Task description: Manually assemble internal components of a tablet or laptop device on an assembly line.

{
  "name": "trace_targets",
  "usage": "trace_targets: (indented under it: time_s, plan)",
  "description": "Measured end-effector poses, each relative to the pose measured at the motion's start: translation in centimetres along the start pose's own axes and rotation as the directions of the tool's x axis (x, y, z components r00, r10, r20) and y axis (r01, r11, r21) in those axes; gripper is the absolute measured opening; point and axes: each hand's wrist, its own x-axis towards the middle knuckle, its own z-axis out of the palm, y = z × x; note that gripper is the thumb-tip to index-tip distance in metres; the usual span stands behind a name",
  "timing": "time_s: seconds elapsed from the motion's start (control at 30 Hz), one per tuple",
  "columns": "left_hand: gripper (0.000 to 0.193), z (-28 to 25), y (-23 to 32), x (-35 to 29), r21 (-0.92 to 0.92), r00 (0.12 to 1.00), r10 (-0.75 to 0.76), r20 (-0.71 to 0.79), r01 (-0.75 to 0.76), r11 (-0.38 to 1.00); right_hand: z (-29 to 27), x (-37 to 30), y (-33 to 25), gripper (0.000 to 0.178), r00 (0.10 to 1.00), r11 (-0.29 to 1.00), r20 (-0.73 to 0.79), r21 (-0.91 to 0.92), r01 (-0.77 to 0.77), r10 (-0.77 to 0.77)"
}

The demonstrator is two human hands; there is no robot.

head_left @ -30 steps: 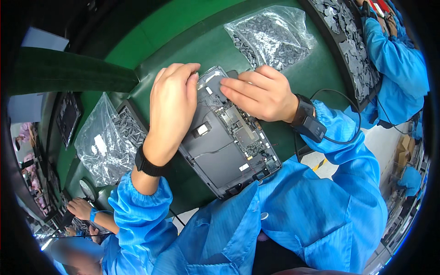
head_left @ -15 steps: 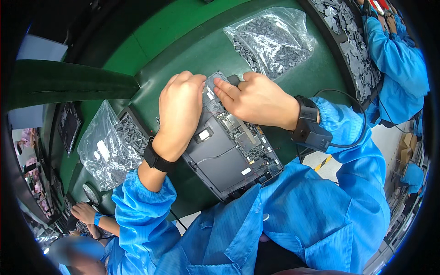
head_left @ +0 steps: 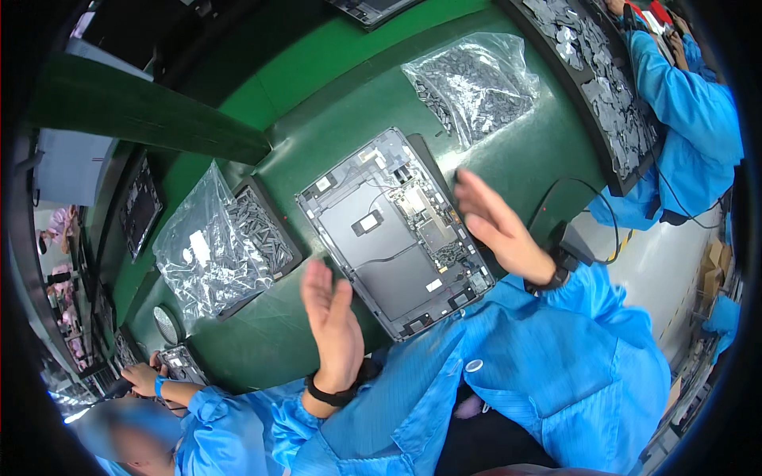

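Note:
A grey tablet-like housing (head_left: 381, 270) lies at a slant in front of me, its inside facing up. Along its right half runs a circuit board (head_left: 429, 226), and a small black part with a white label (head_left: 367, 223) sits in the left half. My left hand (head_left: 335, 329) is held off its lower left edge, fingers stretched and holding nothing. To the right of the housing, my right hand (head_left: 504, 232) is also open, fingers extended and nothing in it. A dark flat piece (head_left: 430, 159) shows from under the housing's upper right side.
Clear bags of small dark pieces lie at the back (head_left: 476, 87) and at the left (head_left: 210, 254), the latter by a black tray (head_left: 290, 238). A long tray of grey pieces (head_left: 611, 103) borders the right. A green beam (head_left: 151, 119) crosses upper left. Co-workers sit on both sides.
Both hands have left the housing's top edge: the left moved down and left, the right moved right and down. Their fingers are now spread. The housing's upper part is uncovered.

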Motion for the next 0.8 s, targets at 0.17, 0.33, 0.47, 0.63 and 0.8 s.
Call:
trace_targets:
  time_s: [0.17,0.33,0.47,0.63,0.8]
  plan:
    - [0.047,-0.6,0.2,1.1,-0.116,0.912,-0.39,0.128,0.404,0.907,1.8,-1.9,1.0,0.061,0.994,0.873,0.009,0.478,-0.099,0.108]
    - [0.046,-1.3,-1.2,3.4,0.066,0.885,-0.22,0.41,0.212,0.975,0.6,-1.4,-0.1,0.062,0.984,0.789,0.027,0.594,-0.155,0.174]
    - [0.038,1.2,0.2,4.0,-0.037,0.911,-0.156,0.382,0.183,0.982,-0.8,-3.4,-1.7,0.057,0.922,0.889,-0.35,0.458,0.015,0.165]
    - [0.037,7.8,0.4,8.2,-0.346,0.938,0.12,0.326,0.0,0.938,2.9,0.9,-4.9,0.049,0.931,0.729,-0.335,0.672,0.131,0.142]
    - [0.046,8.9,3.4,14.4,-0.405,0.944,0.104,0.313,0.033,0.914,0.5,15.2,-4.7,0.042,0.931,0.801,-0.354,0.528,0.282,-0.094]
